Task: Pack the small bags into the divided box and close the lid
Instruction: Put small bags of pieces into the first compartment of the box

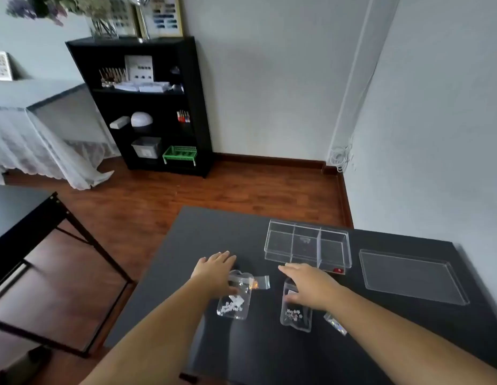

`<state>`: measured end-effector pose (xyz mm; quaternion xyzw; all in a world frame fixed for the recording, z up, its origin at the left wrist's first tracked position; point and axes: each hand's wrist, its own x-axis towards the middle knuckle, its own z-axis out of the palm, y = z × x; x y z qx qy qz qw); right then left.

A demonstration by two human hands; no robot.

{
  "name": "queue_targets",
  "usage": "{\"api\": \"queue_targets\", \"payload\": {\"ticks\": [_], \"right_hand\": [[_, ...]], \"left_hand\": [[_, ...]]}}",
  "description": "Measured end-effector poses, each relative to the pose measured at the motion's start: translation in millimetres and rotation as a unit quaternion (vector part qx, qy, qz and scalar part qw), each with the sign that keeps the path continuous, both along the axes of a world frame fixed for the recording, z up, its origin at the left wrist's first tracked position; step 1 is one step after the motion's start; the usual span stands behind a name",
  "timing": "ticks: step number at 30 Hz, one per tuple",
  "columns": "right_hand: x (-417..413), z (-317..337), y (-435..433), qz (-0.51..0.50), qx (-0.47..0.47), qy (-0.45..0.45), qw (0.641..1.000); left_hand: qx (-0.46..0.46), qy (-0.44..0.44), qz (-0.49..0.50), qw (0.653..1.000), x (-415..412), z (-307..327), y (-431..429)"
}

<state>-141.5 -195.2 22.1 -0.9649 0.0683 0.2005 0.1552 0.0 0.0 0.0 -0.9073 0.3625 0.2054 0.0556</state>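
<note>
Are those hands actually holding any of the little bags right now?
Neither bag looks lifted. The left hand and the right hand each lie flat on the top end of a clear bag; any grip cannot be told.

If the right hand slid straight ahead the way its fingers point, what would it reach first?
The right hand points up and slightly left across the table, so it would most likely meet the near wall of the clear divided box, around its left or middle compartment. Depth is uncertain: the fingertips look just short of it.

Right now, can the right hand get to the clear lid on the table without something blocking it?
Probably yes. The lid lies flat to the right of the divided box, and only bare table shows between it and the right hand.
</note>
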Motion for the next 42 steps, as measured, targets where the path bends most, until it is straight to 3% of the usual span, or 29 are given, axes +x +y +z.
{"api": "queue_targets", "payload": {"ticks": [3, 6, 15, 19, 23, 28, 31, 35, 42], "right_hand": [[-2, -14, -1, 0.011, -0.05, 0.057, 0.997], [-1, -29, -3, 0.0, -0.057, 0.055, 0.997], [11, -29, -16, -0.132, 0.09, 0.055, 0.986], [25, 9, -29, -0.126, 0.177, 0.07, 0.974], [52, 54, -44, -0.157, 0.221, 0.005, 0.962], [90, 74, -51, -0.211, 0.192, -0.159, 0.945], [106, 61, -51, -0.232, 0.164, -0.208, 0.936], [119, 38, -51, -0.251, 0.147, -0.215, 0.932], [124, 9, -52, -0.208, 0.066, -0.145, 0.965]], "left_hand": [[0.005, 0.005, -0.014, 1.0, -4, -10, -2], [-0.023, 0.007, 0.008, 1.0, -4, -17, -4], [-0.074, 0.117, 0.126, 0.982, 6, -15, -4], [-0.122, 0.148, 0.149, 0.97, 18, -1, -5], [-0.158, 0.187, 0.142, 0.959, 35, 27, -8], [-0.225, 0.173, 0.135, 0.949, 52, 54, -15], [-0.255, 0.158, 0.138, 0.944, 62, 62, -15], [-0.282, 0.151, 0.145, 0.937, 75, 62, -15], [-0.284, 0.155, 0.16, 0.933, 88, 50, -16]]}}
